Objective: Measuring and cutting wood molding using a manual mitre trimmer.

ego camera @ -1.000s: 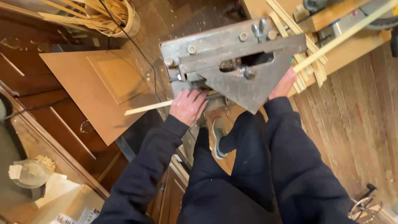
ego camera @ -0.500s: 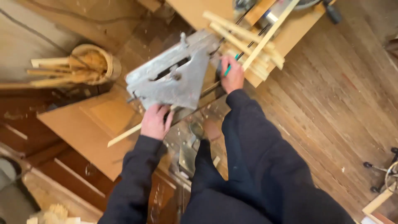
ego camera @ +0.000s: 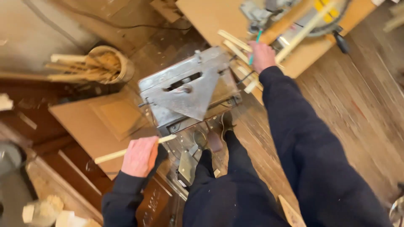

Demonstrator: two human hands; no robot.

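The whole picture is looking a bit blurry, so small parts are hard to make out. The yellow and grey saw machine (ego camera: pixel 294 17) at the far right is being cut off by the top edge. The pale things at the near left corner are too smeared to tell what they are. The person's dark legs are hiding the floor under the stand.

The left hand (ego camera: pixel 141 156) is closing around a thin pale wooden stick (ego camera: pixel 126 150) at the near left, and the stick is poking out both sides of the fist, its right tip reaching just beside the grey metal cutting machine with a triangle plate (ego camera: pixel 189 90) in the middle. The right hand (ego camera: pixel 261 55) is reaching far, holding a small green pencil (ego camera: pixel 255 41) and lying on a bunch of pale wooden strips (ego camera: pixel 237 48) on the light brown board table (ego camera: pixel 210 17).

A flat brown panel door (ego camera: pixel 101 122) is lying left of the metal machine, touching its edge. A round basket full of wood scraps (ego camera: pixel 105 63) is sitting at the far left. The wood plank floor (ego camera: pixel 357 109) on the right is giving wide room.

Compared with half a second ago, the left hand has come nearer and lower, away from the machine, and the view has turned so the machine is sitting more in the middle
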